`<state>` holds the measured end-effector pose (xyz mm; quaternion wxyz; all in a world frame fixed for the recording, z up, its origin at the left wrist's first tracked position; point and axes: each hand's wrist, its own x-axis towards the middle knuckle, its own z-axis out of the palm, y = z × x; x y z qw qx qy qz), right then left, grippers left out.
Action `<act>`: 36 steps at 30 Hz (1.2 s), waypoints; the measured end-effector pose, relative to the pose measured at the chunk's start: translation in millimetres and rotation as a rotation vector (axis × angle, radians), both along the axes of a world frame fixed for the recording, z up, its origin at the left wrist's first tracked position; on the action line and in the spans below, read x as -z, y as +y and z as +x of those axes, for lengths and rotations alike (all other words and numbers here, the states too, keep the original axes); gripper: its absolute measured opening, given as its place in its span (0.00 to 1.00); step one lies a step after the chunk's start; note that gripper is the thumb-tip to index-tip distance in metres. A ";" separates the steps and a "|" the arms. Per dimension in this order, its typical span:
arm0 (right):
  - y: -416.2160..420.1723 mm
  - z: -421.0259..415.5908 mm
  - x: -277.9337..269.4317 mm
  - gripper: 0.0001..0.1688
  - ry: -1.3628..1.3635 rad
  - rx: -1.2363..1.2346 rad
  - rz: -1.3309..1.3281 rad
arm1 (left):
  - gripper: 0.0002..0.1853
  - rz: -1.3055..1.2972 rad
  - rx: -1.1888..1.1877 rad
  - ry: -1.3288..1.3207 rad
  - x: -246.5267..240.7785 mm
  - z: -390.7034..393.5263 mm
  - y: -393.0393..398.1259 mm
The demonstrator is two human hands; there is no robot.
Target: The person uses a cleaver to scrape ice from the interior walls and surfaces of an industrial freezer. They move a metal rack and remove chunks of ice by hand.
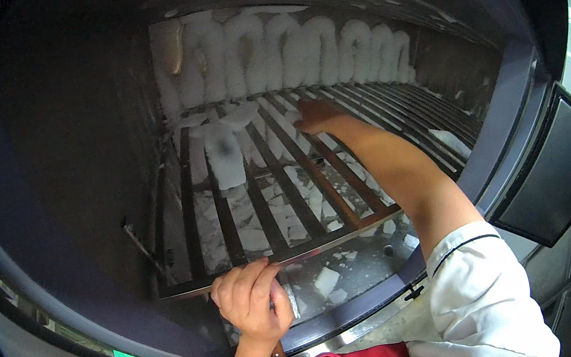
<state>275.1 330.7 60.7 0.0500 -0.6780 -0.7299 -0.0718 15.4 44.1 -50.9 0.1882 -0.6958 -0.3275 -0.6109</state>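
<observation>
My left hand [253, 301] is curled around the front rail of a slatted metal rack [279, 201] inside a frosted freezer compartment. Deep over the slats reaches my right hand [317, 115], fingers bent down near pale ice; whether they hold anything is hidden. A long slab of ice [226, 156] lies on the slats left of that hand. Broken ice [283, 217] covers much of the floor beneath the rack. Partly hidden behind my left hand is a riveted brown handle [278, 352]; what it belongs to is unclear.
Thick frost coats looped coils [289, 49] on the back wall. Loose ice chunks [327, 281] lie on the metal floor near the front sill [347, 309]. At the right, more ice [450, 143] rests by the slats. A dark panel [549, 168] stands beside the opening.
</observation>
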 end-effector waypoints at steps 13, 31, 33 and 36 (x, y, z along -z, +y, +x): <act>-237.3 -22.2 -62.0 0.43 0.618 -0.625 -0.312 | 0.12 -0.001 -0.029 0.022 -5.0 -4.2 4.0; -285.3 -55.7 -16.3 0.22 0.301 -0.997 0.123 | 0.13 0.039 -0.047 -0.002 -0.1 -3.0 19.3; -237.4 -86.7 -33.2 0.21 0.019 -0.890 0.290 | 0.13 0.019 -0.041 0.034 -1.4 -8.8 18.4; -145.3 -104.4 -24.9 0.27 -0.198 -0.901 0.502 | 0.13 0.025 -0.029 0.016 -1.0 -3.4 17.3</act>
